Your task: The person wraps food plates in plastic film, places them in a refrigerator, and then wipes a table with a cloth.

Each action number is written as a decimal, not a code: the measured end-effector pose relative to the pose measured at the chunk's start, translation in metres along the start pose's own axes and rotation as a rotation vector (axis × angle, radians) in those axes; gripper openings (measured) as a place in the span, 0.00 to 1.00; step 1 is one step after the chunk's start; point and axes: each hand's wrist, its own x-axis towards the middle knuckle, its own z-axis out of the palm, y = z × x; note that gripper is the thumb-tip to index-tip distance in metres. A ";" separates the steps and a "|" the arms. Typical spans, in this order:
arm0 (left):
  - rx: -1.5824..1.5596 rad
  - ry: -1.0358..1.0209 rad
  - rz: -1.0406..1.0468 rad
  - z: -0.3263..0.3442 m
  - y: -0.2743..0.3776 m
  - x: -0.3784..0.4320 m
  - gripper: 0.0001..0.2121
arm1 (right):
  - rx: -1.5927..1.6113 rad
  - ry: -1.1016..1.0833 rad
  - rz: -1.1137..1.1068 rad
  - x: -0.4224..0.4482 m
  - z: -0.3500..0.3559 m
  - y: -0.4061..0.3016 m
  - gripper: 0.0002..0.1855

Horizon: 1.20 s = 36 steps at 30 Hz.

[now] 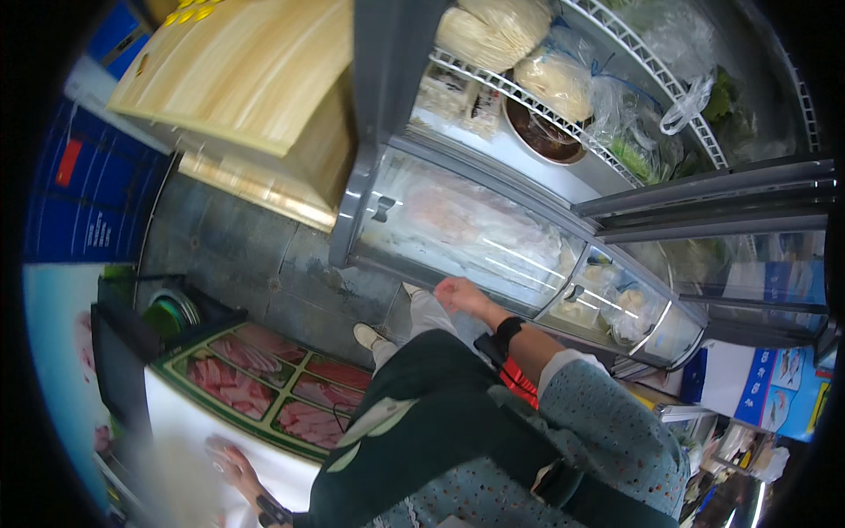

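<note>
My right hand [461, 296], with a black band on its wrist, hangs in front of the lower glass panel [429, 224] of a refrigerated display cabinet. Its fingers are curled and blurred, and no object shows in them. Behind that glass lie pale, plastic-wrapped goods [462, 211]. My left hand [231, 464], wearing a ring and a dark watch, is over a bright white counter surface [290, 472]. Its fingers look apart with nothing in them; whether it touches the surface cannot be told. Beside it is a panel with pictures of sliced meat [231, 383].
Upper wire shelves [521, 89] hold bagged pale strands [495, 30], bagged greens [627, 152] and a metal bowl [544, 135] of dark contents. A wood-patterned cabinet [244, 66] stands ahead left. Blue crates [86, 191] line the left. Grey tiles [264, 257] cover the floor.
</note>
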 end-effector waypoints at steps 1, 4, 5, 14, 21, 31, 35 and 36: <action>-0.112 0.027 -0.058 -0.003 0.008 0.002 0.20 | 0.032 -0.007 0.009 0.001 0.001 0.012 0.10; 0.268 0.047 0.026 0.029 -0.064 -0.016 0.21 | 0.076 -0.030 0.012 0.008 -0.001 0.038 0.12; 0.292 0.009 -0.009 0.045 -0.075 -0.029 0.21 | 0.108 -0.043 0.023 0.010 0.001 0.036 0.12; 1.077 -0.157 -0.368 0.083 -0.209 -0.018 0.21 | 0.482 0.114 -0.243 0.051 -0.032 0.002 0.14; 1.308 -0.214 -0.565 0.153 -0.432 -0.036 0.25 | 0.419 0.385 -0.525 0.056 -0.112 -0.060 0.30; 1.483 -0.312 -0.634 0.161 -0.504 -0.021 0.22 | -0.472 1.002 -0.448 0.085 -0.205 -0.137 0.38; 1.471 -0.310 -0.657 0.163 -0.513 -0.021 0.22 | -0.604 1.031 -0.412 0.100 -0.213 -0.151 0.38; 1.472 -0.310 -0.661 0.161 -0.514 -0.020 0.22 | -0.640 1.049 -0.410 0.104 -0.214 -0.152 0.37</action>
